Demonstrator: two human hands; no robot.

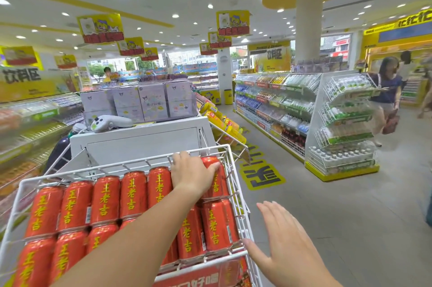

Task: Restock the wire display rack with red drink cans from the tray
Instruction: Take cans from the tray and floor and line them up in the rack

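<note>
The white wire display rack (pixel 131 163) fills the lower left, tilted toward me. Rows of red drink cans (pixel 105 198) with yellow lettering lie in it side by side. My left arm reaches across the cans, and my left hand (pixel 192 173) lies over one red can (pixel 216 185) in the back row at the rack's right corner, fingers curled around its top. My right hand (pixel 278 238) hovers flat and open just outside the rack's right front corner, holding nothing. No tray is in view.
Behind the rack stands a white cabinet (pixel 140 139) with a white handheld device (pixel 109 122) and stacked pale boxes (pixel 140 102). Drink shelves (pixel 275 109) and a wire water-bottle rack (pixel 346 123) line the right aisle. A person (pixel 385 97) stands by them.
</note>
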